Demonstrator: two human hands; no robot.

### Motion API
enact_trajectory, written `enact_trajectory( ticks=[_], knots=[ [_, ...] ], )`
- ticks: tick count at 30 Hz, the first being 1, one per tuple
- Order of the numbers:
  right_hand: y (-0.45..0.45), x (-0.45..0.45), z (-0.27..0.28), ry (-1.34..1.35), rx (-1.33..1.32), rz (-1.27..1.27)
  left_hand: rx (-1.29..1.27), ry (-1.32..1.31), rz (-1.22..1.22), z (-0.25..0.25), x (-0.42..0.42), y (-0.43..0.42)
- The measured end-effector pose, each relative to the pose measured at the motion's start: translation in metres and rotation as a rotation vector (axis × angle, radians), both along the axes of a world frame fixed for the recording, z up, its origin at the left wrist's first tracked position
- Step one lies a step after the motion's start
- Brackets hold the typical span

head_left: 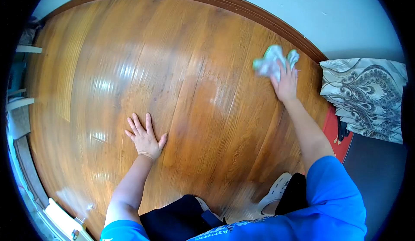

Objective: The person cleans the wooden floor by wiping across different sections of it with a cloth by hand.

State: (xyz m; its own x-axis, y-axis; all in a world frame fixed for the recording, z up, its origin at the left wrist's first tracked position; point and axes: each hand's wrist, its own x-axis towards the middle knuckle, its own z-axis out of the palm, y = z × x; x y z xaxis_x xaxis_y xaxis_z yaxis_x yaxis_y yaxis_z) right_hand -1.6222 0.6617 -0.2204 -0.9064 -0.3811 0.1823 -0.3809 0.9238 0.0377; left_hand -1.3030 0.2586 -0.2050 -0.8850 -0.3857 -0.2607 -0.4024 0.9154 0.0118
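My right hand [285, 84] presses a pale, greenish-edged cloth [273, 58] against the wooden floor [190, 98], close to the skirting board at the upper right. The cloth is bunched under and ahead of the fingers and slightly blurred. Flat on the floorboards at centre left lies my left hand [145, 136], fingers spread, with nothing in it. Wet-looking shiny streaks show on the boards between the two hands.
A brown skirting board [216, 1] curves along the pale wall. At the right hang patterned curtain folds [367, 96], above a red mat [332, 130] and a dark panel. White furniture legs [21, 103] stand at the left. A white clog [276, 191] is below.
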Motion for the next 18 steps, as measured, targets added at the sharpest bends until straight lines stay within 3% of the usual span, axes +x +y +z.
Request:
enact_trajectory(
  ticks=[3, 5, 7, 9, 11, 15, 18],
  knots=[
    [-0.096, -0.032, 0.022, -0.168, -0.022, -0.607, 0.009, 0.003, -0.001, -0.002, 0.000, 0.002],
    [-0.157, -0.022, 0.037, -0.275, -0.066, -0.468, 0.010, 0.011, -0.009, -0.003, 0.000, 0.000],
    [-0.196, 0.026, 0.024, -0.108, -0.094, -0.038, 0.017, 0.035, -0.002, -0.004, 0.001, 0.001],
    [-0.213, 0.085, 0.033, -0.298, -0.067, 0.207, 0.018, 0.026, 0.001, 0.000, 0.001, 0.003],
    [-0.190, 0.148, 0.034, -0.420, -0.273, 0.431, 0.022, 0.015, 0.004, 0.002, -0.004, 0.002],
    [-0.083, 0.197, 0.035, -0.573, -0.095, 0.860, 0.046, 0.010, 0.024, 0.005, -0.002, 0.002],
    [-0.054, 0.135, 0.057, -0.659, 0.109, 0.687, 0.041, 0.001, 0.022, 0.005, -0.004, 0.002]
  ],
)
